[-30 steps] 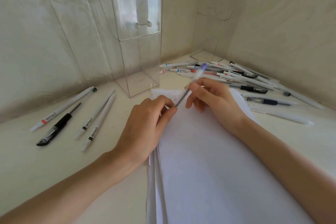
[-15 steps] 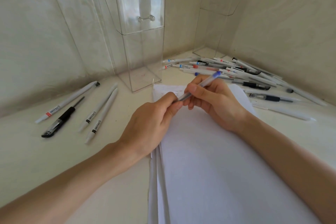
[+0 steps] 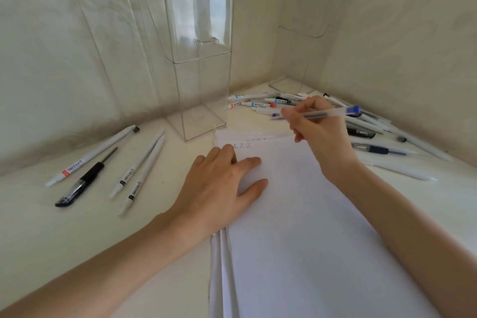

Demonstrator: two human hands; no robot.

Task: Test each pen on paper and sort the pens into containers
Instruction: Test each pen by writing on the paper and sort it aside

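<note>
At nine o'clock of the paper [image 3: 296, 240] we find four pens on the table [image 3: 51, 227]: a white pen with a red label [image 3: 90, 156], a black pen [image 3: 85, 179] just beside it, and a pair of white pens [image 3: 136, 162] lying side by side. At eleven o'clock the near clear container [image 3: 198, 59] stands upright with its handled lid on. Through its walls we see its floor and a small red mark there.

Our left hand [image 3: 219, 183] lies flat on the paper's upper left, fingers straight and spread, gripping nothing. A few written marks [image 3: 242, 146] sit just past its fingertips.

At one o'clock our right hand [image 3: 320, 131] pinches a clear pen with a blue end [image 3: 325, 112], held nearly level above the paper. Behind it the far clear container [image 3: 302, 33] stands in the corner, and we cannot tell its contents. The heap of pens [image 3: 361, 124] lies at two o'clock.
</note>
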